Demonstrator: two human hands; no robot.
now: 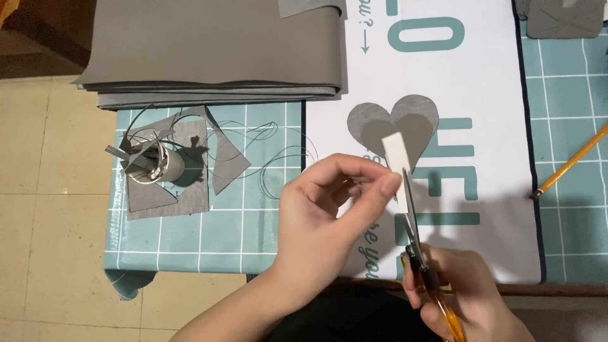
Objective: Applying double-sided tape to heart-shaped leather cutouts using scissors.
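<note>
My left hand (329,209) pinches a small white rectangular strip (396,166) between thumb and forefinger, holding it upright over the table. My right hand (465,294) grips orange-handled scissors (418,247) at the lower right; the blades point up and lie along the strip's right edge. Just behind the strip, two grey heart-shaped cutouts (396,123) lie overlapping on a white printed sheet (468,82).
A folded stack of grey fabric (215,50) lies at the back left. Grey scraps and a small cup (158,166) stuffed with offcuts sit on the teal grid mat (253,215), with thin dark thread nearby. A yellow pencil (570,161) lies at right. Tiled floor lies left.
</note>
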